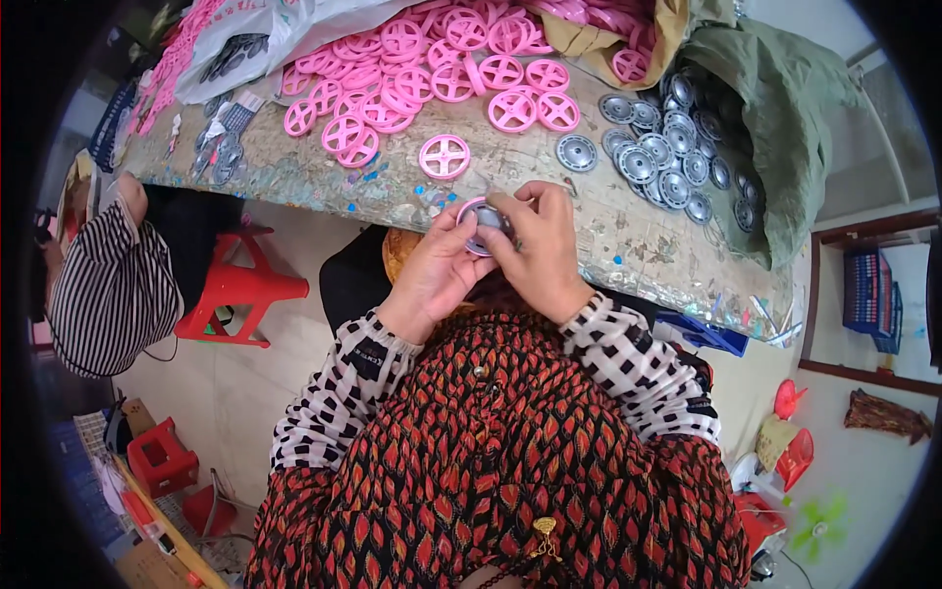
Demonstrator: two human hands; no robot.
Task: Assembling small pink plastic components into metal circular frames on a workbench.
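Note:
Just in front of the table's near edge, both hands meet at a pink plastic wheel (469,204) with a grey hubcap-like disc (487,216) set against it. My left hand (429,275) grips the wheel's rim from the left, thumb on the near face. From the right, my right hand (546,253) has its thumb and bent fingers closed on the grey disc and rim. Whether the disc is fully seated I cannot tell, as the fingers cover part of it. One pink spoked wheel (444,157) lies alone on the table beyond my hands, and a single grey disc (576,152) lies to its right.
A heap of pink wheels (401,39) covers the back of the worn table (294,196). Grey discs (677,188) spill from a green sack (775,108) at right. A white bag (294,25) stands back left. Another person in striped clothing (118,285) is at left beside a red stool (240,285).

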